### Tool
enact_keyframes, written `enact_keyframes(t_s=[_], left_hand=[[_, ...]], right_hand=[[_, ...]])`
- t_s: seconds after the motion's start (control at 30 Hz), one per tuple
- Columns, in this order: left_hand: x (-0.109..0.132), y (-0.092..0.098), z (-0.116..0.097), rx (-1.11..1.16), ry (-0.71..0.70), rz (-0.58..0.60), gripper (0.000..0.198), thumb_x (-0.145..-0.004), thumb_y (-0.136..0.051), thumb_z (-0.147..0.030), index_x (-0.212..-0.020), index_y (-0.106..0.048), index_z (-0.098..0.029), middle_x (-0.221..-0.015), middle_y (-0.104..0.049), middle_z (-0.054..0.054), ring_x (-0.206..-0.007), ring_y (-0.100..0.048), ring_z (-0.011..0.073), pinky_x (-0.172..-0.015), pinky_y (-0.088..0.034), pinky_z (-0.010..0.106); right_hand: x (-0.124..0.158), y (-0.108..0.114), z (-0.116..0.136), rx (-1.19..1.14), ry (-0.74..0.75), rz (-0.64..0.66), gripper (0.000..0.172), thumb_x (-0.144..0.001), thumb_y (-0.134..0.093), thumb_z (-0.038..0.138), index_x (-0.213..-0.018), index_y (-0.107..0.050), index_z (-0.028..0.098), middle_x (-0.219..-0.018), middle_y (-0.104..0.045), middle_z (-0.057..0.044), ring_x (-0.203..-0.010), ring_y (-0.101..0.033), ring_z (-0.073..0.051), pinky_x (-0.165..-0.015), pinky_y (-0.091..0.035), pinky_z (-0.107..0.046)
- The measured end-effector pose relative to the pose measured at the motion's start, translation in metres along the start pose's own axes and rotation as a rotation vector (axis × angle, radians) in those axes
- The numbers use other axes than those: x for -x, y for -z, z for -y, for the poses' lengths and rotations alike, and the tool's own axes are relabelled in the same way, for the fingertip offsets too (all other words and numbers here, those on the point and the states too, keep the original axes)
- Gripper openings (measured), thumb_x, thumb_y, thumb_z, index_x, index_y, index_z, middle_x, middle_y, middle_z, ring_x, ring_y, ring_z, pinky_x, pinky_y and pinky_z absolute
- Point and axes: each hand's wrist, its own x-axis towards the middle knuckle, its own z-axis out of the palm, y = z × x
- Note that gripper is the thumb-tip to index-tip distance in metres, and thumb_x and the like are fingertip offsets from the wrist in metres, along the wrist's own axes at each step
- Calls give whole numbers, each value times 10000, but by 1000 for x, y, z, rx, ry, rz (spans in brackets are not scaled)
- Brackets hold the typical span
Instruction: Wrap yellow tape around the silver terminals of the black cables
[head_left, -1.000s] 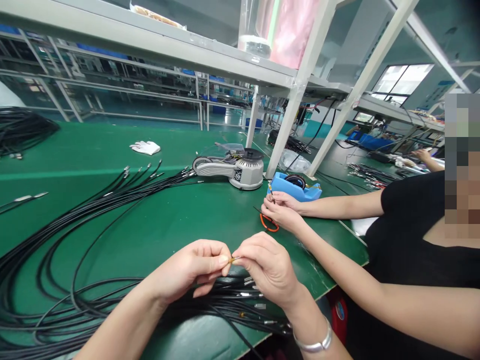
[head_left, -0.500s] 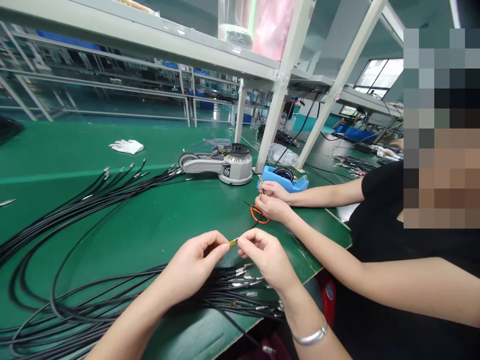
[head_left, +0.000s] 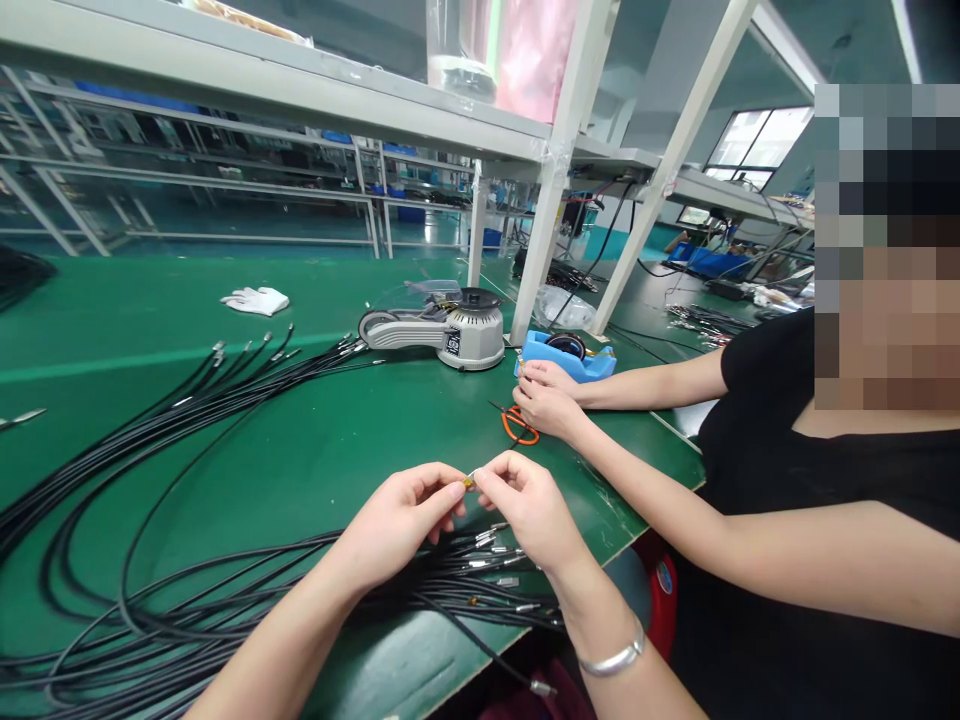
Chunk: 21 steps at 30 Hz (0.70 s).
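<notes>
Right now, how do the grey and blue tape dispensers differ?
Grey dispenser is bigger, with a round dark top; blue dispenser is smaller, showing a dark roll. Grey dispenser stands left of the white post, blue dispenser right of it. Both sit on the green table.

Head-worn camera, looking forward and down, close over green table [head_left: 315, 440], facing shelf posts

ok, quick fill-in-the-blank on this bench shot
The left hand and right hand pinch one cable end; the bracelet is on the ____ wrist.
The cables on the table are ____.
The scissors by the co-worker's hands have ____ handles.
The glove is ____.
Missing: right; black; orange; white.
</notes>
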Motion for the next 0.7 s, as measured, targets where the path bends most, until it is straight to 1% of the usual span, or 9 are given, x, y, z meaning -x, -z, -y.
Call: enact_keyframes(t_s=[0.1,0.2,0.3,0.43,0.5,0.63,0.7], left_hand=[[-2,0,2,66,17,-4,290,-790,-569,-434,-746,-573,-147,-633,-549,-22,-516,-466,89,-511,-373,221],[-2,1,3,140,27,-5,286,-775,-597,-425,-728,-569,-144,-622,-554,-21,-513,-473,86,-504,-367,212],[-1,1,3,167,27,-15,276,-769,-614,-411,-722,-583,-141,-615,-556,-23,-512,-473,83,-509,-372,208],[0,1,2,158,20,-34,266,-757,-627,-398,-715,-601,-136,-612,-558,-22,-512,-468,84,-517,-382,213],[0,1,1,144,13,-46,259,-761,-621,-390,-718,-605,-135,-610,-558,-23,-513,-466,84,-521,-382,214],[0,0,-1,47,7,-68,267,-755,-615,-399,-719,-620,-134,-603,-559,-25,-511,-462,88,-514,-373,218],[0,-1,-2,10,4,-80,281,-756,-608,-412,-787,-647,-135,-622,-572,-20,-524,-471,96,-511,-376,221]], right_hand=[[-1,-4,3,-63,-56,3,199,-740,-633,328,-645,-579,162,-590,-585,18,-582,-543,-124,-595,-451,-251],[-1,-6,6,-126,-82,3,200,-711,-651,330,-630,-588,159,-590,-589,15,-573,-533,-117,-586,-450,-247],[0,-7,7,-163,-81,-2,208,-698,-666,342,-629,-593,160,-600,-596,12,-573,-532,-117,-583,-447,-249],[1,-4,5,-161,-57,19,223,-714,-673,357,-639,-594,163,-593,-582,18,-579,-531,-118,-589,-445,-249],[1,-2,2,-156,-39,29,213,-729,-672,355,-675,-609,160,-611,-586,17,-594,-537,-118,-603,-447,-249],[0,1,-2,-129,-6,23,181,-736,-679,331,-744,-640,155,-667,-617,6,-629,-555,-126,-629,-448,-255],[-1,1,-2,-104,-8,11,176,-735,-677,325,-720,-640,154,-641,-611,8,-614,-547,-126,-620,-440,-255]])
